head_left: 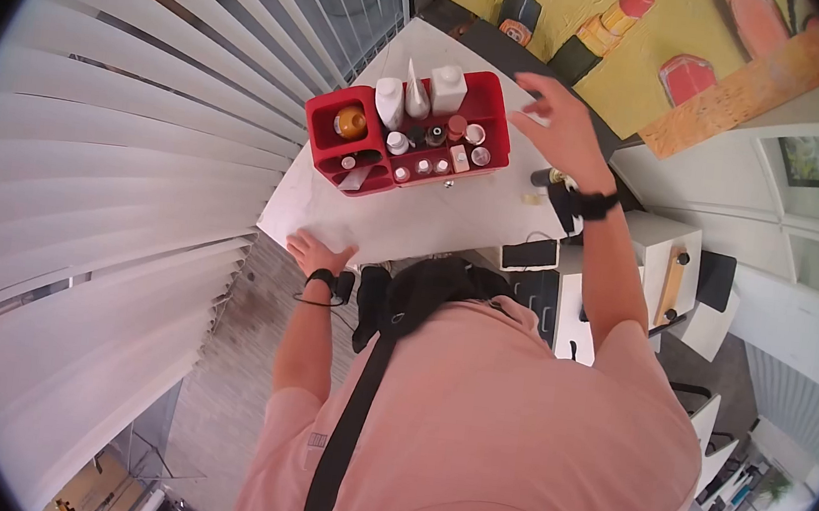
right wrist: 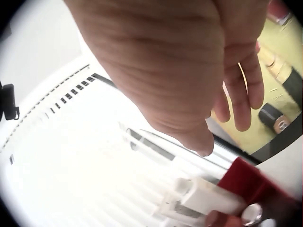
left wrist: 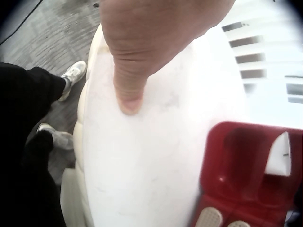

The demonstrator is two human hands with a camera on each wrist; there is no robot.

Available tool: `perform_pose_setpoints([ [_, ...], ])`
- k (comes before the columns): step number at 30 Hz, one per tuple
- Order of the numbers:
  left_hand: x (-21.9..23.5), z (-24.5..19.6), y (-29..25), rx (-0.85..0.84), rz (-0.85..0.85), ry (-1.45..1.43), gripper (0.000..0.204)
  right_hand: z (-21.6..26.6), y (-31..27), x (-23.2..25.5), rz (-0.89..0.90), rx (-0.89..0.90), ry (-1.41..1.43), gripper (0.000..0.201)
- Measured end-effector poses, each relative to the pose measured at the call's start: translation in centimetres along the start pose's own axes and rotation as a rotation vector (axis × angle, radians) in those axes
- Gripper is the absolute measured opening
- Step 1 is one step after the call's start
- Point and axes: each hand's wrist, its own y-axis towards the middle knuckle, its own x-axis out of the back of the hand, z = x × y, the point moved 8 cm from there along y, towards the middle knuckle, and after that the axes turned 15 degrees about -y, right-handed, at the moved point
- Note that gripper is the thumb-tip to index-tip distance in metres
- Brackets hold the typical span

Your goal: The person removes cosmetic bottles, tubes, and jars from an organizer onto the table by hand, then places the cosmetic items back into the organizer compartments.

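Note:
A red organizer (head_left: 489, 94) with several compartments stands on the white table (head_left: 403, 225). In it are a tall white bottle (head_left: 389, 104), a white tube (head_left: 417, 100), a square white bottle (head_left: 448, 90), several small capped bottles and an amber round item (head_left: 351, 123). My left hand (head_left: 315, 252) rests at the table's near left edge with fingers spread, holding nothing. Its thumb (left wrist: 130, 101) lies on the tabletop in the left wrist view. Beside the organizer's right end my right hand (head_left: 570, 138) is raised, its fingers loosely bent and nothing in them.
White blinds (head_left: 143, 128) hang along the left. A yellow painted board (head_left: 611, 52) lies beyond the table. Near my right wrist sit a small dark cylinder (head_left: 543, 178) and a flat dark-screened device (head_left: 529, 254). A white cabinet (head_left: 665, 243) stands farther right.

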Motion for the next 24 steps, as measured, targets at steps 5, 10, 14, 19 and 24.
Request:
perform_pose_setpoints([
  [5,0.2,-0.1,-0.2,-0.001,-0.004,-0.015,0.152,5.1,4.9,-5.2,0.190,0.188,-0.403,0.062],
  [10,-0.2,0.3,-0.2,-0.009,-0.012,-0.023,0.152,6.2,7.0,-8.3,0.317,0.242,-0.543,0.061],
  [14,-0.4,0.3,-0.1,0.004,-0.001,-0.010,0.151,5.7,8.2,-9.7,0.355,0.283,-0.639,0.057],
  [19,-0.4,0.5,0.1,-0.002,0.032,-0.022,0.155,5.1,9.1,-10.7,0.368,0.332,-0.656,0.052],
  [24,-0.1,0.2,-0.1,-0.004,0.018,-0.018,0.154,5.9,8.7,-8.3,0.361,0.344,-0.691,0.051],
])
